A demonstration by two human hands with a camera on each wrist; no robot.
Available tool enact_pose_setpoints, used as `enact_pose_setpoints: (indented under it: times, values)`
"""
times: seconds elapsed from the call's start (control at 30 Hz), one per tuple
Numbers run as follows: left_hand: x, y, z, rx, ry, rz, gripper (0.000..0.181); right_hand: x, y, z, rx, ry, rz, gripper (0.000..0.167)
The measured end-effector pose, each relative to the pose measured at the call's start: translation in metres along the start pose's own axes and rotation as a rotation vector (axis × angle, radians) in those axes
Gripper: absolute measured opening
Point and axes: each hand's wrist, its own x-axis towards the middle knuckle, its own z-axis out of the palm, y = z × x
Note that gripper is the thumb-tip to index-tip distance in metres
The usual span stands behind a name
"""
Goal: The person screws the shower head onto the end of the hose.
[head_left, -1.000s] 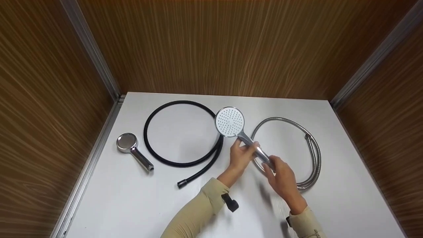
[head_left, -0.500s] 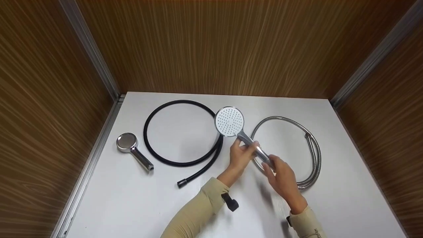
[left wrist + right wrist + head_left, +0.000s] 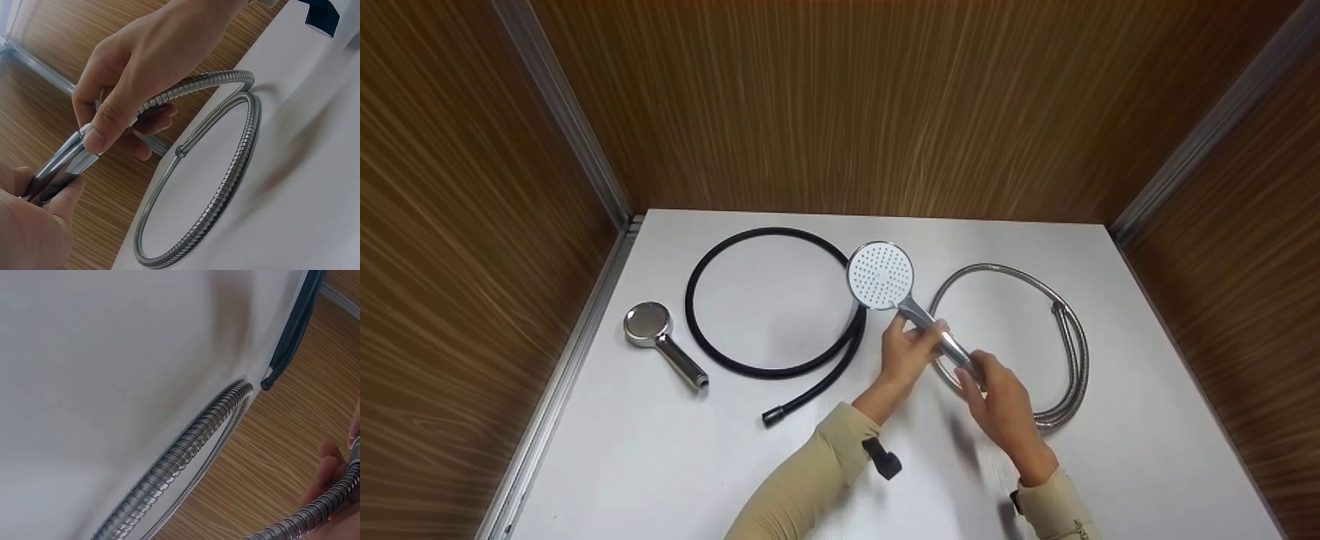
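A chrome shower head (image 3: 880, 275) with a round white spray face is held above the table, its face turned up. My left hand (image 3: 905, 358) grips the middle of its handle. My right hand (image 3: 1003, 405) pinches the handle's lower end, where a ribbed metal shower hose (image 3: 225, 185) meets it. In the left wrist view the right thumb lies over that joint, so the connection itself is partly hidden. From there the hose curves down into loops on the table. The right wrist view shows the hose rising to the fingers (image 3: 325, 475).
A black shower hose (image 3: 690, 300) lies in a loop left of the hands, its end fitting (image 3: 773, 416) toward the front. Farther left is a smaller chrome shower head (image 3: 648, 321). Wood-grain panels (image 3: 840, 112) stand around the white table (image 3: 645, 465).
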Motion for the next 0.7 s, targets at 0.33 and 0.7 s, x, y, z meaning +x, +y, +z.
enact_pose_setpoints:
  times: [0.33,0.7]
  values:
    - [0.0005,-0.0010,0.0010,-0.036,0.000,0.005,0.042,0.0008,-0.0001,-0.0009,-0.012,-0.003,-0.015,0.028]
    - [0.0013,-0.0017,0.0027,-0.038,0.022,0.008,0.036,-0.0005,0.0017,0.0007,-0.004,-0.008,0.013,0.034]
